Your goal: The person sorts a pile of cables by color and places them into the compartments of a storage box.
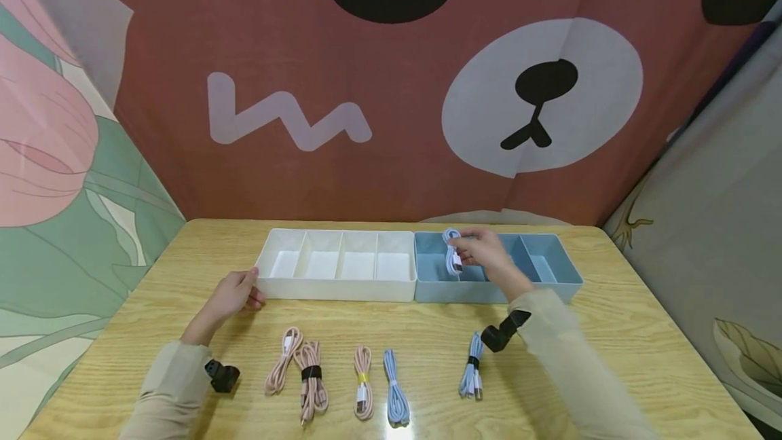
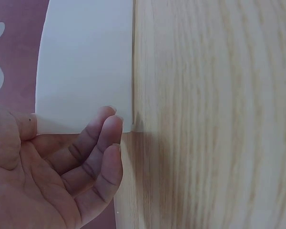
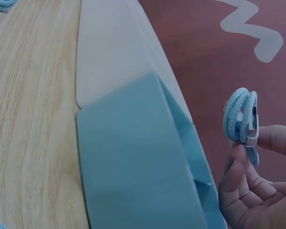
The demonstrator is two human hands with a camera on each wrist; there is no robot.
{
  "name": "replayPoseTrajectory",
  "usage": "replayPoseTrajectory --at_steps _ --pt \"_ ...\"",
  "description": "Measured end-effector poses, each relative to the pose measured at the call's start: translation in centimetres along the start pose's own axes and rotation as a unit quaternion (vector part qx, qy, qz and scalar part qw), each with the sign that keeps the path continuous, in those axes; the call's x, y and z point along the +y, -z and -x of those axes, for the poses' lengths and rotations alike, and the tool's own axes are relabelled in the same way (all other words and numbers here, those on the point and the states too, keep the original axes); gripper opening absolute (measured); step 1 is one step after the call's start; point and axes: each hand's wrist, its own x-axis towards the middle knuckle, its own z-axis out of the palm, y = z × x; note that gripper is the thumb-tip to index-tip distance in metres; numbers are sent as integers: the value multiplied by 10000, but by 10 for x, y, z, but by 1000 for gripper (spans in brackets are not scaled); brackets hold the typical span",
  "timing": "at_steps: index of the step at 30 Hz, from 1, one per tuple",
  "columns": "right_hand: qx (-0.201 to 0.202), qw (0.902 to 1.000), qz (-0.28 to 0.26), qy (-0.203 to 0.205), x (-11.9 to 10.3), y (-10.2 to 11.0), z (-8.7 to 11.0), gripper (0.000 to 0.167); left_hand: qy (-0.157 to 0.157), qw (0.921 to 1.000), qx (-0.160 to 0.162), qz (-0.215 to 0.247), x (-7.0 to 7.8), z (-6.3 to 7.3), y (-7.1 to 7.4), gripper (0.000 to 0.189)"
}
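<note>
My right hand (image 1: 482,250) pinches a coiled light-blue charging cable (image 3: 240,117) between thumb and fingers, above the left part of the blue divided box (image 1: 497,292). A white tie band and a metal plug show on this coil. With its thumb at the rim and its fingers curled by the front corner, my left hand (image 2: 62,176) holds the left end of the white divided box (image 1: 336,290). The two boxes stand end to end. In the head view, the white box's compartments show no cables; my right hand and forearm partly hide the blue box's inside.
On the wooden table (image 1: 244,358) in front of the boxes lie two pink cable bundles (image 1: 284,362), a pink cable with a yellow tie (image 1: 363,396), a blue coil (image 1: 397,402) and a blue cable with a black strap (image 1: 471,375). A printed curtain (image 1: 379,182) hangs behind.
</note>
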Motion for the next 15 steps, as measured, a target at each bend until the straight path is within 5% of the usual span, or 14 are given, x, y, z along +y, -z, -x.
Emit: replayPoseTrajectory --at_steps 15 --pt "81 9993 274 -231 7 -12 -7 43 -37 10000 39 -42 3 3 0 57"
